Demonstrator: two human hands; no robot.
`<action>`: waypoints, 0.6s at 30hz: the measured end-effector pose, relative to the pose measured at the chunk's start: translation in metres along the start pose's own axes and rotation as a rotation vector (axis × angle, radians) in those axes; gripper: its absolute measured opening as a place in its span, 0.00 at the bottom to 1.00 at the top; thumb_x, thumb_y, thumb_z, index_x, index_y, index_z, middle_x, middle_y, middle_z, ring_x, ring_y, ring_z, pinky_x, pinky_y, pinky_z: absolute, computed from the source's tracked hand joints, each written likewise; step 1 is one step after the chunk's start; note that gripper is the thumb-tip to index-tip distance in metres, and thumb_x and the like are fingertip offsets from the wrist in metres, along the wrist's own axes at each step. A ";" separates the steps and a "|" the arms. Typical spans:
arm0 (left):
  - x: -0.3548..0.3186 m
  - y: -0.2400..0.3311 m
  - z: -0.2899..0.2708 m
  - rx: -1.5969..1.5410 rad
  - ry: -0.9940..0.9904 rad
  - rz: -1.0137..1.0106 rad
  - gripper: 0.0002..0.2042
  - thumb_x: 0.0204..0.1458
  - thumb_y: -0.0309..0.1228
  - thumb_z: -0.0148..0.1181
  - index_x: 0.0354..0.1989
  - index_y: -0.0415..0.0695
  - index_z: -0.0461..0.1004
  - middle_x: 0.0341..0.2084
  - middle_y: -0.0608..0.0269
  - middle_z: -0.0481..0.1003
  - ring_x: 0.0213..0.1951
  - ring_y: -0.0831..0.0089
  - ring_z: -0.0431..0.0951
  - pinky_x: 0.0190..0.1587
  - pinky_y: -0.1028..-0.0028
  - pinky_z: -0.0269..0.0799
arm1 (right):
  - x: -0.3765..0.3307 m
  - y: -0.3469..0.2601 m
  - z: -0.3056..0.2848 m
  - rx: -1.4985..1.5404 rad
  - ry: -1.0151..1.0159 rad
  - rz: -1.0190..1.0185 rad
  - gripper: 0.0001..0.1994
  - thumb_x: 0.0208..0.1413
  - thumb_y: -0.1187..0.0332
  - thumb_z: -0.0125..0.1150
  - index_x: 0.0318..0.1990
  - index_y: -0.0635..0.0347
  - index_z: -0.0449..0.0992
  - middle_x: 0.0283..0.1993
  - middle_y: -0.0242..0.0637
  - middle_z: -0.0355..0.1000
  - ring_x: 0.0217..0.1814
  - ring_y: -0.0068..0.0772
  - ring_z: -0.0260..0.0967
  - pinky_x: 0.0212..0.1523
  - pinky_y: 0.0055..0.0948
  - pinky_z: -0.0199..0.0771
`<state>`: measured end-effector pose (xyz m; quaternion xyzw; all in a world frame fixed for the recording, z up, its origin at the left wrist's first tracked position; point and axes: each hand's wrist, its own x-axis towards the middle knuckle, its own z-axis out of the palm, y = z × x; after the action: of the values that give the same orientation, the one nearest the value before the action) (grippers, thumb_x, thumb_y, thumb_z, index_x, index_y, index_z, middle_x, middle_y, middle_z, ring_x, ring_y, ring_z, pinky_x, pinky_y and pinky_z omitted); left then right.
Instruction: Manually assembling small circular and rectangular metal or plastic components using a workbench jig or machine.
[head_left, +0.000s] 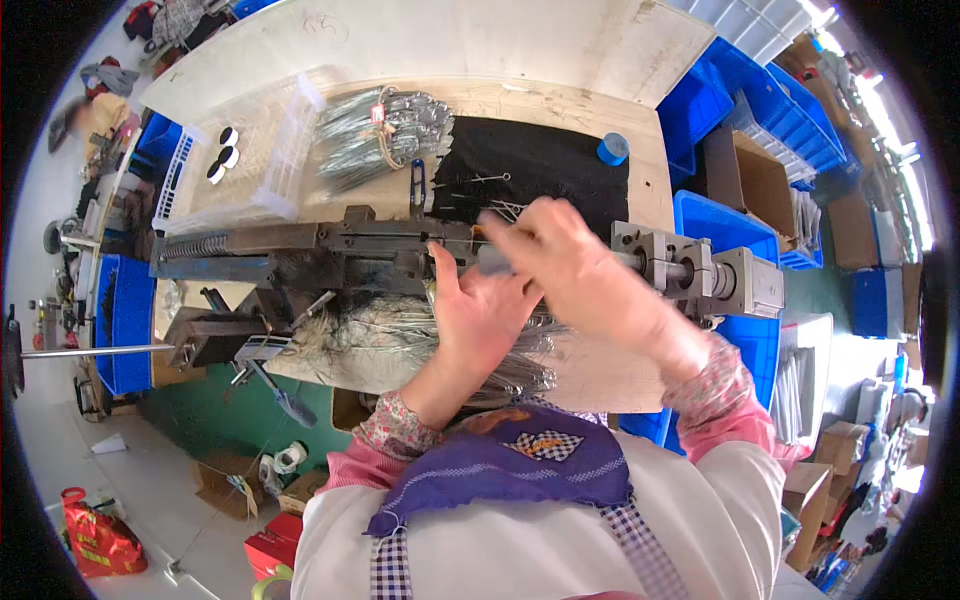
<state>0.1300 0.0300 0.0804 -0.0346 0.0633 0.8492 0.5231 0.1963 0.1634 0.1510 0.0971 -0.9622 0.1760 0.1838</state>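
My left hand (478,312) is over the middle of a long metal bench machine (370,240), its thumb stretched up and its fingers partly hidden by my other hand. Nothing shows in its palm. My right hand (560,252) reaches across just above and right of it, over the machine's shaft; its fingers are smeared by motion. Whether it grips anything is hidden. Thin looped metal wires (485,179) lie on a black cloth (570,165) behind the hands. In front of the machine lies a heap of wires (385,335) with dark bristle-like fibres near it.
A clear plastic basket (285,165) with white-and-black round pieces stands back left, beside a tied bundle of metal wires (385,130). Blue-handled snips (418,185) and a blue round tub (613,149) lie behind the machine. Blue crates (735,225) line the right side.
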 end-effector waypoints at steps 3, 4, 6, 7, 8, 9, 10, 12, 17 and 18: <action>-0.002 0.002 0.000 0.081 -0.080 -0.020 0.42 0.53 0.68 0.32 0.60 0.40 0.59 0.60 0.54 0.61 0.64 0.57 0.56 0.66 0.57 0.48 | 0.006 0.003 0.012 0.127 0.069 0.030 0.21 0.40 0.78 0.58 0.47 0.64 0.74 0.36 0.43 0.67 0.39 0.44 0.68 0.43 0.35 0.72; -0.001 0.002 -0.002 0.040 -0.073 -0.005 0.42 0.53 0.68 0.32 0.59 0.40 0.60 0.59 0.54 0.62 0.64 0.58 0.56 0.66 0.56 0.47 | 0.011 0.009 0.005 0.300 0.082 0.200 0.17 0.42 0.78 0.58 0.43 0.63 0.76 0.33 0.41 0.68 0.36 0.43 0.70 0.42 0.35 0.72; -0.002 -0.001 0.012 0.076 0.034 0.042 0.41 0.53 0.68 0.32 0.55 0.39 0.64 0.57 0.52 0.64 0.63 0.58 0.58 0.67 0.53 0.46 | 0.016 0.024 0.003 0.413 0.075 0.401 0.06 0.47 0.75 0.59 0.33 0.59 0.80 0.27 0.38 0.72 0.30 0.36 0.73 0.40 0.34 0.71; -0.002 0.000 0.009 0.072 0.037 0.050 0.41 0.53 0.68 0.32 0.55 0.39 0.64 0.57 0.52 0.64 0.63 0.58 0.58 0.67 0.53 0.46 | 0.018 0.027 0.007 0.416 0.067 0.396 0.06 0.47 0.75 0.59 0.33 0.59 0.80 0.27 0.38 0.72 0.30 0.36 0.73 0.40 0.34 0.71; -0.002 0.004 0.004 0.073 -0.003 0.053 0.41 0.54 0.67 0.32 0.54 0.39 0.65 0.56 0.51 0.64 0.62 0.58 0.58 0.67 0.53 0.45 | 0.019 0.027 0.012 0.408 0.049 0.336 0.06 0.45 0.76 0.61 0.33 0.62 0.79 0.27 0.38 0.71 0.28 0.34 0.73 0.34 0.30 0.71; 0.000 0.008 0.000 0.076 -0.046 0.056 0.40 0.54 0.67 0.32 0.53 0.38 0.66 0.55 0.51 0.65 0.62 0.57 0.59 0.67 0.52 0.45 | 0.021 0.028 0.016 0.399 0.033 0.274 0.08 0.44 0.77 0.64 0.34 0.64 0.79 0.28 0.39 0.70 0.27 0.32 0.72 0.28 0.26 0.70; -0.001 0.014 -0.005 0.084 -0.113 0.052 0.39 0.56 0.65 0.32 0.53 0.35 0.65 0.54 0.50 0.66 0.61 0.57 0.60 0.67 0.55 0.47 | 0.025 0.029 0.022 0.385 0.075 0.230 0.07 0.43 0.76 0.64 0.33 0.64 0.79 0.27 0.38 0.70 0.27 0.33 0.73 0.27 0.27 0.71; -0.005 0.020 -0.002 0.173 -0.029 0.086 0.39 0.57 0.63 0.31 0.53 0.34 0.64 0.53 0.50 0.67 0.61 0.57 0.61 0.67 0.56 0.49 | 0.030 0.028 0.026 0.324 0.054 0.217 0.05 0.44 0.73 0.63 0.32 0.59 0.79 0.28 0.35 0.71 0.31 0.34 0.73 0.34 0.31 0.68; -0.013 0.020 0.010 0.249 0.141 0.174 0.38 0.60 0.59 0.31 0.54 0.28 0.60 0.51 0.46 0.67 0.59 0.55 0.63 0.66 0.59 0.54 | 0.018 0.023 0.007 0.106 0.039 0.136 0.04 0.46 0.69 0.60 0.30 0.51 0.79 0.26 0.30 0.71 0.34 0.33 0.71 0.42 0.35 0.63; -0.012 0.018 0.010 0.253 0.138 0.168 0.38 0.60 0.59 0.31 0.54 0.28 0.60 0.51 0.46 0.67 0.59 0.55 0.63 0.66 0.59 0.54 | 0.017 0.023 0.007 0.103 0.045 0.141 0.04 0.46 0.69 0.60 0.30 0.51 0.79 0.26 0.30 0.71 0.34 0.33 0.71 0.42 0.35 0.63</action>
<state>0.1194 0.0123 0.0932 -0.0213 0.2081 0.8708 0.4449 0.1728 0.1800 0.1447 0.0346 -0.9519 0.2400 0.1871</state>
